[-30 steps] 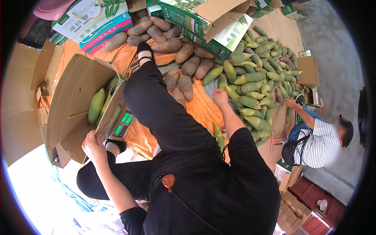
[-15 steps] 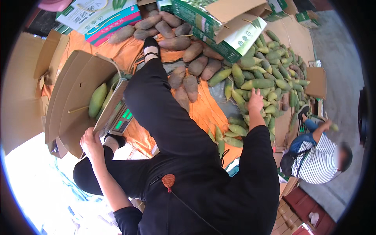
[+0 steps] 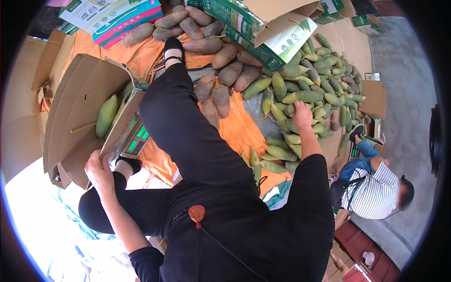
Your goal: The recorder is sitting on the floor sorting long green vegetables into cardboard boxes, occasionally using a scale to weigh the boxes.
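My left hand (image 3: 99, 175) is closed on the lower edge of an open cardboard box's flap (image 3: 123, 123). Inside that box lie a few green radishes (image 3: 107, 115). The box rests on a scale (image 3: 136, 142) with a lit green display. On the right, my right hand (image 3: 302, 114) reaches into a large pile of green radishes (image 3: 329, 75). Its fingers are bent down around a green radish in the pile, whose shape is partly hidden under the hand. Several single radishes (image 3: 279, 153) lie just below, at the pile's near end.
Dark reddish radishes (image 3: 220, 98) lie on an orange sheet (image 3: 235, 129) beyond my knee. Green printed cartons (image 3: 272, 49) stand at the back, with a white, blue and pink carton (image 3: 112, 19) to their left. A person in a striped shirt (image 3: 373, 190) sits at the right.
The whole view has shifted slightly, with things now further left. The fingers of my right hand look more bent over the pile. My left hand keeps to the box flap.
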Tool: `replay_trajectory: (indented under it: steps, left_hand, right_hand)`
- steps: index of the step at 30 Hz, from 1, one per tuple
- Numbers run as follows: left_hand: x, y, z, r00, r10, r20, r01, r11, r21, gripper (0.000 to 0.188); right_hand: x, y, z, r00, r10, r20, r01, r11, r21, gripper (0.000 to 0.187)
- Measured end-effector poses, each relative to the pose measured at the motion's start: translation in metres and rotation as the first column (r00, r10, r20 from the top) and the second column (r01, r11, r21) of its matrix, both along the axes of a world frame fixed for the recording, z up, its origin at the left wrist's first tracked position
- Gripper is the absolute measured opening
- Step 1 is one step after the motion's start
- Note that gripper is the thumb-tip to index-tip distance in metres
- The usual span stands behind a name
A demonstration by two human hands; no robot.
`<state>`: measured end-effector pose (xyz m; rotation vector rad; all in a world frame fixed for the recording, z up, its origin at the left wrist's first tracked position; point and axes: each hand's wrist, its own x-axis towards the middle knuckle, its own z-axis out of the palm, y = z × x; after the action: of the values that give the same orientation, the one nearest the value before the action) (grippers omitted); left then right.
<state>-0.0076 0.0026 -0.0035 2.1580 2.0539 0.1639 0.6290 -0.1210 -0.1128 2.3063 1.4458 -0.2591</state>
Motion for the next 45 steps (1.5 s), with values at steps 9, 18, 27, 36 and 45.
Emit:
replay_trajectory:
  steps: [9, 18, 27, 36, 45]
  left_hand:
    - [-0.001, 0.001, 0.001, 1.000, -0.017, -0.001, 0.017, 1.000, 0.009, 0.015]
    - [0.008, 0.002, 0.008, 1.000, -0.013, 0.026, 0.012, 0.999, 0.048, 0.013]
    - [0.008, -0.005, 0.013, 0.999, -0.011, -0.037, 0.014, 0.996, 0.088, 0.013]
    - [0.004, -0.002, 0.003, 1.000, -0.012, -0.008, 0.013, 0.988, 0.154, 0.004]
    - [0.008, -0.003, 0.006, 1.000, -0.019, -0.017, 0.021, 0.990, 0.140, 0.004]
  right_hand:
    - [-0.053, 0.008, 0.024, 0.866, 0.005, -0.499, 0.338, 0.731, 0.593, 0.052]
    - [-0.164, 0.096, 0.069, 0.638, 0.432, -0.638, 0.334, 0.591, 0.734, 0.049]
    - [-0.253, 0.182, 0.160, 0.500, 0.800, -0.332, 0.076, 0.341, 0.937, 0.054]
    - [-0.334, 0.203, 0.266, 0.051, 0.946, -0.321, 0.288, 0.294, 0.911, 0.051]
    - [-0.443, 0.235, 0.217, 0.051, 0.906, -0.421, -0.400, 0.405, 0.822, 0.038]
